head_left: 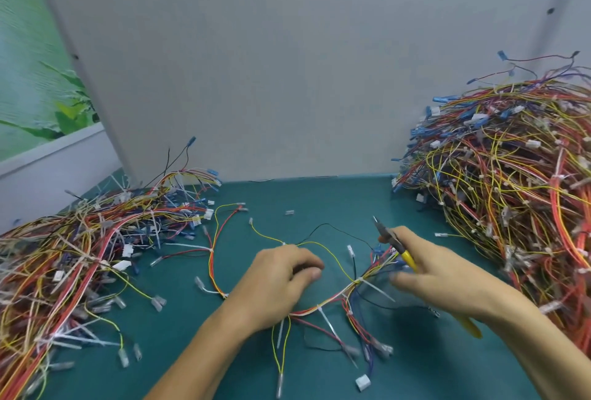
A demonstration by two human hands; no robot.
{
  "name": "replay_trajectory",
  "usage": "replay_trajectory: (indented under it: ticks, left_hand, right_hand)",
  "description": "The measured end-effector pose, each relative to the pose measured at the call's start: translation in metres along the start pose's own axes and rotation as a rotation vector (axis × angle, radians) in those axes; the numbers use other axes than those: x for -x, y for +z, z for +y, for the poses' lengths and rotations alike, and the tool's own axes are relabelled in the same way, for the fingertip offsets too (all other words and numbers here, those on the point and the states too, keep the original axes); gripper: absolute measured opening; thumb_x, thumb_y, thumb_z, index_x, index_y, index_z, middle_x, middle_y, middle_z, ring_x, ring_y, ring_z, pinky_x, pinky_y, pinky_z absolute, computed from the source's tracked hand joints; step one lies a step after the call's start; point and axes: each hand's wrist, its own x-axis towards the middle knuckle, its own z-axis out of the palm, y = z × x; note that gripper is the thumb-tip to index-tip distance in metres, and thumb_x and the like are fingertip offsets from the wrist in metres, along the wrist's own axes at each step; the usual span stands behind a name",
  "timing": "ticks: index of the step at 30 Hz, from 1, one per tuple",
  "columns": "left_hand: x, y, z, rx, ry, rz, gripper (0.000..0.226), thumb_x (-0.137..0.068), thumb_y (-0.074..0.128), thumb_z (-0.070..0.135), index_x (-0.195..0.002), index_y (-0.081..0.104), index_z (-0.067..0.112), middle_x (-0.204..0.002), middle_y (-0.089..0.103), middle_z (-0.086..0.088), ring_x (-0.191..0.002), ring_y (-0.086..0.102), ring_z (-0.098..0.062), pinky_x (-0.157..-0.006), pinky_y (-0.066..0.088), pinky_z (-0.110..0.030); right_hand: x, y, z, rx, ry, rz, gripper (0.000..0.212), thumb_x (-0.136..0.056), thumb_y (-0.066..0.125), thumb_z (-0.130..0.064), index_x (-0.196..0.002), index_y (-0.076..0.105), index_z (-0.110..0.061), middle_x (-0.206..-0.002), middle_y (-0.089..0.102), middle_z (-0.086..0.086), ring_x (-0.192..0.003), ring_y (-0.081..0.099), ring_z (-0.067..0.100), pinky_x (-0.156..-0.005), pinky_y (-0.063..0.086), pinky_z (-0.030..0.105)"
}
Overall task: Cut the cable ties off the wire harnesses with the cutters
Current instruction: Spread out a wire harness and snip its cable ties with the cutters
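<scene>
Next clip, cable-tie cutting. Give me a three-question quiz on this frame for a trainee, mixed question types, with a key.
1. Fill in: the cutters have ___ handles.
2. True or false: the left hand holds the cutters.
3. The taller pile of harnesses lies: A) on the person's right; B) on the person's left; C) between the hands.
Key: 1 yellow; 2 false, the right hand grips them; 3 A.

Yellow-handled cutters (pixel 403 251), teal table (pixel 300 207), red/yellow/blue wire harnesses (pixel 511 182), wht ties (pixel 377 290).
</scene>
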Motion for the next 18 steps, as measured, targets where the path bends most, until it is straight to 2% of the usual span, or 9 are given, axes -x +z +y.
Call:
replay_trajectory:
  ticks: [2, 3, 5, 8, 10, 12, 14, 16, 18]
  left_hand:
    - [-0.009, 0.005, 0.012, 0.008, 0.065, 0.014, 0.013, -0.088, 0.066, 0.020, -0.099, 0.074, 0.022, -0.092, 0.068, 0.012, -0.083, 0.058, 0.003, -0.075, 0.038, -0.005]
    - [-0.014, 0.010, 0.018, 0.004, 0.100, 0.002, 0.013, -0.087, 0.068, 0.020, -0.099, 0.074, 0.021, -0.092, 0.068, 0.008, -0.082, 0.058, 0.001, -0.076, 0.039, -0.007]
    - [-0.020, 0.027, 0.027, -0.027, 0.144, -0.037, 0.018, -0.083, 0.071, 0.022, -0.101, 0.072, 0.019, -0.097, 0.066, 0.002, -0.084, 0.059, -0.006, -0.081, 0.043, -0.015]
    - [-0.024, 0.055, 0.031, -0.110, 0.118, -0.063, 0.032, -0.078, 0.073, 0.028, -0.109, 0.068, 0.019, -0.105, 0.058, 0.001, -0.093, 0.057, -0.016, -0.084, 0.043, -0.024]
    - [-0.023, 0.066, 0.028, -0.129, 0.069, -0.017, 0.029, -0.081, 0.071, 0.030, -0.107, 0.068, 0.019, -0.103, 0.059, -0.002, -0.094, 0.057, -0.020, -0.083, 0.044, -0.028]
    - [-0.021, 0.071, 0.021, -0.105, 0.034, 0.044, 0.020, -0.086, 0.066, 0.032, -0.102, 0.070, 0.020, -0.097, 0.064, -0.003, -0.093, 0.058, -0.021, -0.082, 0.044, -0.028]
    - [-0.018, 0.073, 0.016, -0.042, 0.028, 0.082, 0.016, -0.088, 0.064, 0.031, -0.095, 0.072, 0.020, -0.089, 0.067, -0.004, -0.087, 0.058, -0.019, -0.078, 0.041, -0.026]
    - [-0.017, 0.073, 0.014, -0.009, 0.018, 0.078, 0.019, -0.088, 0.061, 0.032, -0.086, 0.070, 0.016, -0.078, 0.066, -0.003, -0.078, 0.056, -0.018, -0.073, 0.041, -0.028]
    - [-0.017, 0.073, 0.013, 0.036, -0.031, 0.067, 0.029, -0.088, 0.056, 0.036, -0.076, 0.065, 0.011, -0.062, 0.056, -0.002, -0.065, 0.048, -0.016, -0.064, 0.038, -0.030]
  right_hand:
    - [0.002, 0.000, 0.001, 0.050, 0.019, -0.044, 0.046, -0.081, 0.062, -0.025, -0.118, 0.036, -0.036, -0.085, 0.051, -0.003, -0.070, 0.049, 0.003, -0.059, 0.039, 0.015]
    - [0.003, 0.001, 0.002, 0.022, 0.036, -0.052, 0.049, -0.079, 0.063, -0.024, -0.118, 0.036, -0.035, -0.081, 0.047, -0.004, -0.063, 0.046, 0.001, -0.054, 0.038, 0.014]
    - [0.002, 0.005, 0.006, -0.027, 0.061, -0.016, 0.049, -0.077, 0.065, -0.022, -0.116, 0.038, -0.032, -0.079, 0.045, -0.006, -0.059, 0.046, -0.002, -0.056, 0.038, 0.009]
    - [-0.002, 0.014, 0.015, 0.025, 0.042, 0.108, 0.039, -0.071, 0.068, -0.023, -0.104, 0.048, -0.030, -0.085, 0.053, -0.009, -0.073, 0.050, 0.002, -0.060, 0.039, 0.015]
    - [-0.004, 0.018, 0.019, 0.113, -0.023, 0.170, 0.026, -0.068, 0.068, -0.024, -0.090, 0.055, -0.030, -0.082, 0.055, -0.010, -0.074, 0.049, 0.005, -0.063, 0.037, 0.017]
    - [-0.005, 0.020, 0.021, 0.153, -0.073, 0.208, 0.019, -0.070, 0.066, -0.024, -0.086, 0.059, -0.031, -0.080, 0.056, -0.010, -0.075, 0.049, 0.006, -0.066, 0.037, 0.017]
    - [-0.006, 0.022, 0.021, 0.156, -0.105, 0.242, 0.016, -0.074, 0.064, -0.023, -0.089, 0.062, -0.027, -0.081, 0.057, -0.008, -0.078, 0.050, 0.011, -0.070, 0.039, 0.024]
    - [-0.006, 0.023, 0.020, 0.169, -0.135, 0.252, 0.008, -0.076, 0.062, -0.023, -0.084, 0.059, -0.023, -0.078, 0.055, -0.005, -0.076, 0.049, 0.014, -0.071, 0.039, 0.029]
    - [-0.007, 0.024, 0.019, 0.189, -0.149, 0.242, 0.007, -0.078, 0.060, -0.023, -0.079, 0.054, -0.020, -0.076, 0.051, -0.003, -0.074, 0.046, 0.014, -0.069, 0.038, 0.031]
